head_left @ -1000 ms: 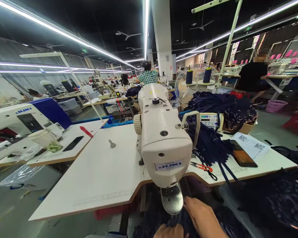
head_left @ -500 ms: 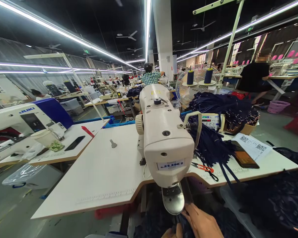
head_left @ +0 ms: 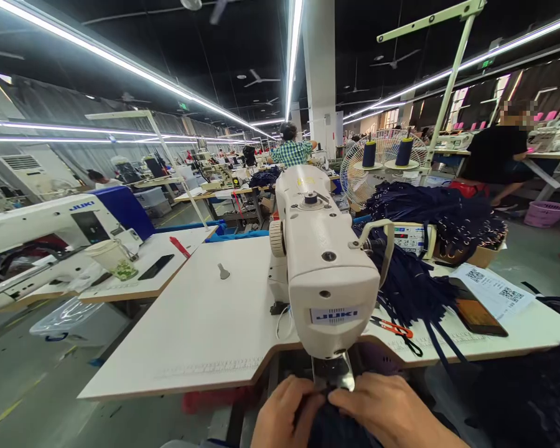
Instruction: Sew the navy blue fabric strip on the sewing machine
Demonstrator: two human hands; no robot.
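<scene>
Pinching a bunched piece of dark navy fabric (head_left: 336, 426) at the near edge of the scene, the left hand (head_left: 284, 414) and right hand (head_left: 392, 414) are meeting just below the needle end of a white sewing machine (head_left: 329, 274). Fingers of both hands are pressing together on the cloth. The machine is sitting on a white desk (head_left: 200, 323). To its right, red-handled snips (head_left: 392, 326), a heap of navy strips (head_left: 410, 286) and a phone (head_left: 478, 311) are lying on the desk. Far behind, a person in a checked shirt (head_left: 292, 149) is sitting.
</scene>
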